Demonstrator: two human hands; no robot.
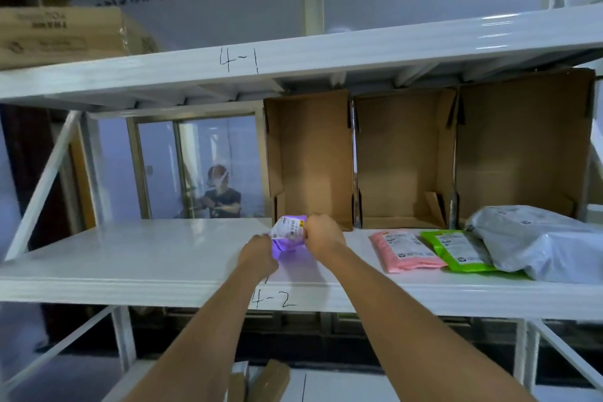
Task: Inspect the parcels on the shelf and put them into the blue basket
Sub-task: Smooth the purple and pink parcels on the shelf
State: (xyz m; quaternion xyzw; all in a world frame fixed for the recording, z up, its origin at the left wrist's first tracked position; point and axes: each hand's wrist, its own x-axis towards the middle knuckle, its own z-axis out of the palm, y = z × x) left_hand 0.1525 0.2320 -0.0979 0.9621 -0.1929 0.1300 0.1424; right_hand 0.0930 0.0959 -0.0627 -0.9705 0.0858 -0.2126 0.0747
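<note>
The purple parcel (288, 233) is up off the white shelf (146, 258), tilted so its white label faces the person, which reads as the inspection step in hand, not yet the drop. It hangs over the middle of the board marked 4-2, just in front of the leftmost cardboard box (310, 157). The left hand (257, 256) pinches the lower left corner, fingers curled round the soft plastic; the right hand (321, 235) grips the upper right edge the same way. Two hands on opposite corners pull the floppy bag taut, likely so the print lies flat enough to read.

Off to the right, three more wait flat on the same shelf: a pink parcel (404, 251), a green parcel (456, 251) just beside it, and a grey parcel (535, 238) that overlaps the green one's far edge. All lie label-up near the front lip, handy to grab in turn. Behind them stand two more open cardboard boxes on their sides.

The blue basket is not in view, so the carry direction can't be told. A big carton (65, 36) sits on the shelf above, marked 4-1.
</note>
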